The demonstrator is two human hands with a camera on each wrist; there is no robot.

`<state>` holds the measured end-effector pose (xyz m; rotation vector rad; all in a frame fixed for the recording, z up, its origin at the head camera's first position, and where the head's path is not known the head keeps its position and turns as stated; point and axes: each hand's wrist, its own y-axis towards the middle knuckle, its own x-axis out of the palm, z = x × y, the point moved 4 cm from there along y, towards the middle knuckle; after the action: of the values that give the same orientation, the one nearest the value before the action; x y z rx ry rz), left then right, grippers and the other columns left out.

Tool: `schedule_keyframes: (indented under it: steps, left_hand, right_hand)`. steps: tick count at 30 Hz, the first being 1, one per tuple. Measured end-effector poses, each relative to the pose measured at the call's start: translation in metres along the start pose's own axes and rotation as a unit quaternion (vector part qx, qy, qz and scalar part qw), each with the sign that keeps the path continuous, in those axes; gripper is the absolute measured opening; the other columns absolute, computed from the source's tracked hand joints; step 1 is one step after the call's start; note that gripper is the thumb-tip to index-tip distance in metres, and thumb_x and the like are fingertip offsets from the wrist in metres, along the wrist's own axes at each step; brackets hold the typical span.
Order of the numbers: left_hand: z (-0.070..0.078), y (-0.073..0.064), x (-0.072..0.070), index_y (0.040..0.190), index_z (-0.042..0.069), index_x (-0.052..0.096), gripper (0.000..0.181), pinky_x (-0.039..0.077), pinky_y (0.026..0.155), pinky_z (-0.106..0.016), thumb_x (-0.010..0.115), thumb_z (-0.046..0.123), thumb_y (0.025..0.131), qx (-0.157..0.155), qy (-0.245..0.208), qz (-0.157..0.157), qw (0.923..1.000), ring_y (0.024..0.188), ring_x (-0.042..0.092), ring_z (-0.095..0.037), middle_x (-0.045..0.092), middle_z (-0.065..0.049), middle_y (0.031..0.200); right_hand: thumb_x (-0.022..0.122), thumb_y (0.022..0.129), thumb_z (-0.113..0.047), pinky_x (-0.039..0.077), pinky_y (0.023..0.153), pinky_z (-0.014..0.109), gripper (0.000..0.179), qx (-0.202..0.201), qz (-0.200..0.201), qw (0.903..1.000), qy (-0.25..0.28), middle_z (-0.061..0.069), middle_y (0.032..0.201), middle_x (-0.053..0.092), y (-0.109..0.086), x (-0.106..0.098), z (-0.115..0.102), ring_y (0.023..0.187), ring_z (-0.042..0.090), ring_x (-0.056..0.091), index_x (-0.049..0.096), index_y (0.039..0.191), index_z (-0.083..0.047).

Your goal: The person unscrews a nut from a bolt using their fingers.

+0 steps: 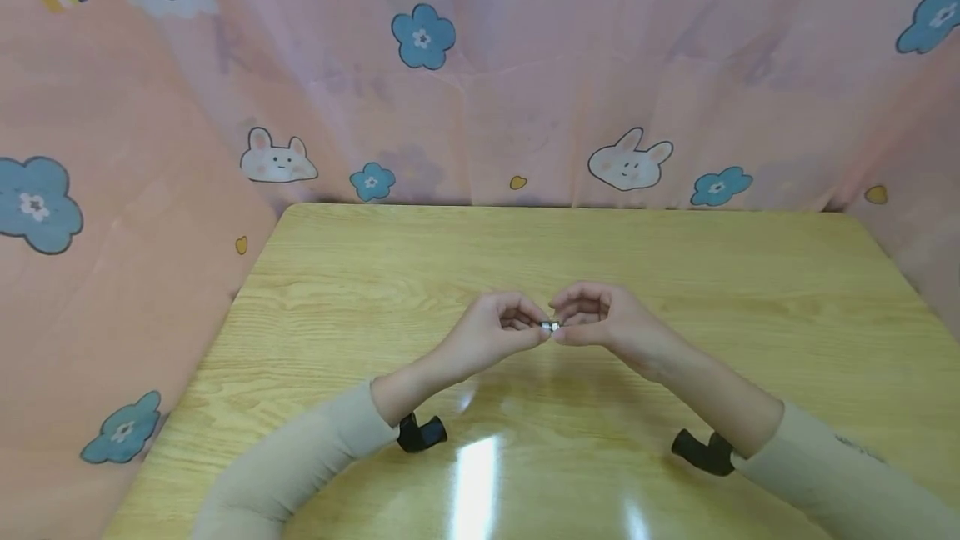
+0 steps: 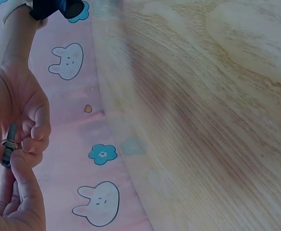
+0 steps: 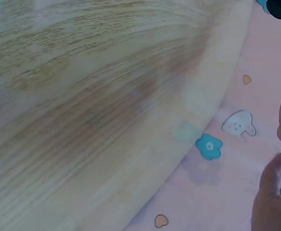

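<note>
A small silvery metal bolt [image 1: 551, 326] is held between both hands over the middle of the table. My left hand [image 1: 491, 330] pinches one end of it between thumb and fingertips. From the other side my right hand [image 1: 618, 327] holds it, thumb and fingertips meeting at the bolt, other fingers curled. In the left wrist view the threaded shank of the bolt [image 2: 11, 131] points toward the right palm, and a ring-like collar or nut [image 2: 9, 143] sits near its thicker end at the left fingertips. The right wrist view shows only parts of both hands at its right edge; fingers hide the bolt there.
The wood-grain table [image 1: 360, 273] spreads under both arms, its back edge meeting a pink patterned curtain [image 1: 510, 123]. Curtains also hang at both sides. A black device sits at the left wrist [image 1: 422, 433] and another black device [image 1: 703, 452] at the right wrist.
</note>
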<state>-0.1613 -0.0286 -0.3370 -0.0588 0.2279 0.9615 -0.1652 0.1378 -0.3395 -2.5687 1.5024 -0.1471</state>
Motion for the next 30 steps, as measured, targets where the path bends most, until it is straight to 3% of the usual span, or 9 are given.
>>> schedule_keyframes:
  steps: [3,9,12,16,20,25,30]
  left_hand:
    - [-0.004,0.0,0.001,0.098,-0.002,0.064,0.013,0.054,0.074,-0.026,0.063,0.005,0.087,0.014,0.003,0.003,0.9999,0.081,0.062,-0.013,0.065,-0.009,0.094]
    - [-0.001,-0.001,0.001,0.097,-0.003,0.064,0.012,0.055,0.073,-0.027,0.063,0.004,0.087,0.039,0.012,0.019,0.999,0.079,0.063,-0.013,0.065,-0.009,0.093]
    - [0.0,-0.001,0.001,0.096,-0.003,0.064,0.012,0.055,0.073,-0.027,0.062,0.003,0.087,0.045,0.013,0.025,0.9986,0.078,0.063,-0.012,0.066,-0.009,0.091]
    - [0.001,-0.002,0.0,0.096,-0.004,0.064,0.012,0.055,0.072,-0.027,0.062,0.002,0.086,0.053,0.015,0.025,0.9982,0.077,0.063,-0.011,0.065,-0.01,0.091]
    - [0.002,-0.002,0.0,0.095,-0.004,0.064,0.011,0.055,0.071,-0.027,0.062,0.001,0.086,0.06,0.022,0.024,0.9976,0.078,0.063,-0.011,0.066,-0.011,0.091]
    - [0.004,-0.004,0.0,0.095,-0.003,0.064,0.011,0.055,0.071,-0.027,0.063,0.003,0.086,0.062,0.03,0.028,0.9972,0.078,0.063,-0.012,0.066,-0.01,0.092]
    - [0.005,-0.007,-0.001,0.096,-0.002,0.065,0.012,0.056,0.072,-0.028,0.064,0.003,0.086,0.047,0.015,0.037,0.9981,0.078,0.064,-0.012,0.066,-0.01,0.093]
  right_hand:
    - [0.063,0.089,-0.012,0.054,0.076,0.03,0.03,0.007,0.014,0.9997,-0.016,0.006,0.089,0.064,-0.002,0.002,-0.001,0.079,0.015,0.062,0.053,0.11,0.006]
    - [0.059,0.092,-0.017,0.056,0.069,0.034,0.021,-0.007,0.032,0.9987,-0.038,0.004,0.073,0.064,-0.005,0.005,0.0,0.067,0.015,0.062,0.058,0.098,0.003]
    - [0.063,0.089,-0.013,0.055,0.075,0.033,0.018,-0.021,0.037,0.9984,-0.036,0.005,0.081,0.066,-0.006,0.005,0.0,0.074,0.016,0.064,0.058,0.098,0.002]
    - [0.069,0.083,-0.008,0.054,0.079,0.03,0.029,-0.029,0.047,0.9974,-0.047,0.008,0.095,0.062,-0.008,0.004,-0.002,0.085,0.017,0.063,0.056,0.106,0.005]
    - [0.066,0.087,-0.012,0.054,0.078,0.03,0.033,-0.027,0.049,0.9973,-0.047,0.008,0.095,0.062,-0.008,0.005,-0.004,0.084,0.017,0.063,0.054,0.111,0.008]
    - [0.057,0.094,-0.018,0.055,0.076,0.032,0.028,-0.018,0.049,0.9981,-0.032,0.008,0.087,0.067,-0.008,0.007,-0.003,0.076,0.015,0.065,0.057,0.105,0.008]
    - [0.064,0.088,-0.012,0.054,0.08,0.03,0.028,-0.027,0.057,0.9969,-0.047,0.007,0.094,0.066,-0.012,0.007,-0.005,0.085,0.017,0.064,0.057,0.107,0.008]
